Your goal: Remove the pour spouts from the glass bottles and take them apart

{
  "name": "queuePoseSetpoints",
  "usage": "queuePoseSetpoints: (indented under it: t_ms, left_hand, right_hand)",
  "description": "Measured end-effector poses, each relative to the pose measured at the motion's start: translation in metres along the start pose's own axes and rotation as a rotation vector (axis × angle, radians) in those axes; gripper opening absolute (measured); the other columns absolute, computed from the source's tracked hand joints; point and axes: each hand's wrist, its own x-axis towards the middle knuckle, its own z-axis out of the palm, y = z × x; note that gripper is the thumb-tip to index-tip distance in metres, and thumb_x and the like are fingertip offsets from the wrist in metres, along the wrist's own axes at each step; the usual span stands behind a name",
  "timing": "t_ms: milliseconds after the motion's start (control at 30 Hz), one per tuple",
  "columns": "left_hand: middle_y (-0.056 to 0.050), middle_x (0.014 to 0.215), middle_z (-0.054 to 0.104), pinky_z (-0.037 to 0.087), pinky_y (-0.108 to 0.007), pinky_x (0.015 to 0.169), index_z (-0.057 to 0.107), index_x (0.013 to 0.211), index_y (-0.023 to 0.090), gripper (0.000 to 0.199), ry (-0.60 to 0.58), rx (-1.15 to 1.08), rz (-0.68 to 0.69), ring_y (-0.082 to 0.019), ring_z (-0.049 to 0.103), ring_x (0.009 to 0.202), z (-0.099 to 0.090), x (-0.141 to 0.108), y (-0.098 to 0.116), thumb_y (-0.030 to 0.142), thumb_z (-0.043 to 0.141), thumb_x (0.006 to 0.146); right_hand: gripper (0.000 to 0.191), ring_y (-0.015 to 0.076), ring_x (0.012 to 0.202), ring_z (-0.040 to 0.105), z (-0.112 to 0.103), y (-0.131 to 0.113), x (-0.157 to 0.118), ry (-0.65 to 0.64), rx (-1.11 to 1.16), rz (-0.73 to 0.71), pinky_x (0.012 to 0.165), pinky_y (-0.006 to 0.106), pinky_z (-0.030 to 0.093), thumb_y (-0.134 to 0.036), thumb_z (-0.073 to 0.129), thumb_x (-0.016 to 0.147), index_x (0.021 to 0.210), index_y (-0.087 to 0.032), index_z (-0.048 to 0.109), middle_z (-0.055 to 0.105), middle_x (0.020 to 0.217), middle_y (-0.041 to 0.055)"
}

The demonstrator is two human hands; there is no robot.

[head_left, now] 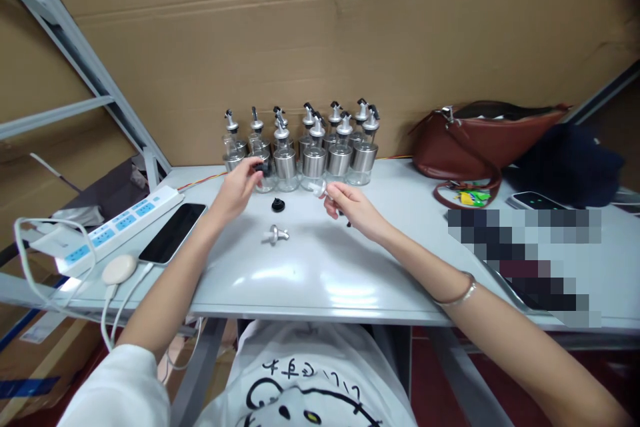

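Clad in a white T-shirt point(310, 380) printed with a black cartoon drawing and handwritten-style lettering. Short white sleeve point(120, 390) just left of that print. Thin silver bangle point(463, 290) up and right of it, bare forearms otherwise.

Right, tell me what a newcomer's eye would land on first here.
First, the cluster of glass-and-steel dispenser bottles standing against the cardboard wall at the back of the table. Just in front, the left hand pinches a small black part and the right hand a clear spout piece, with a black cap and metal pourer lying between them. A brown bag sits at the right.
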Motion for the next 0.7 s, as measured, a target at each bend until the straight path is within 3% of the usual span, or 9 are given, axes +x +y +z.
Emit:
queuePoseSetpoints:
  t_ms: [133,267,467,700]
  left_hand:
    - [-0.007,0.098,0.063,0.047,-0.033,0.080,0.059,0.106,0.019,0.025,-0.146,0.111,-0.005,-0.020,0.060,0.083,-0.006,-0.001,-0.017,0.033,0.048,0.087]
    - [-0.007,0.092,0.062,0.048,-0.033,0.078,0.065,0.096,0.018,0.019,-0.274,0.191,-0.029,-0.021,0.061,0.078,0.013,-0.007,-0.032,0.024,0.052,0.083]
    - [-0.010,0.106,0.058,0.047,-0.036,0.088,0.059,0.111,0.017,0.028,-0.273,0.162,-0.012,-0.023,0.060,0.093,0.044,-0.006,-0.048,0.020,0.044,0.088]
    - [-0.012,0.112,0.060,0.043,-0.038,0.097,0.056,0.118,0.015,0.035,-0.259,0.017,0.023,-0.022,0.058,0.105,0.050,-0.005,-0.044,0.023,0.032,0.094]
  right_hand:
    - [0.030,0.0117,0.063,0.052,-0.002,0.007,0.004,0.031,-0.018,0.009,0.063,0.026,0.043,-0.047,0.048,0.085,0.084,-0.018,0.055,0.056,0.071,0.0000]
    - [0.027,0.0140,0.065,0.055,0.001,0.010,-0.001,0.004,-0.074,0.037,0.064,0.029,0.043,-0.039,0.054,0.081,0.095,-0.018,0.062,0.061,0.071,0.0013]
    - [0.026,0.0147,0.066,0.057,0.004,0.009,-0.007,-0.024,-0.111,0.035,0.065,0.029,0.043,-0.040,0.061,0.077,0.089,-0.018,0.056,0.063,0.071,0.0013]
    - [0.022,0.0106,0.057,0.045,0.005,0.014,-0.007,-0.027,-0.255,0.009,0.057,0.024,0.037,-0.035,0.064,0.074,0.075,-0.019,0.049,0.050,0.061,-0.0048]
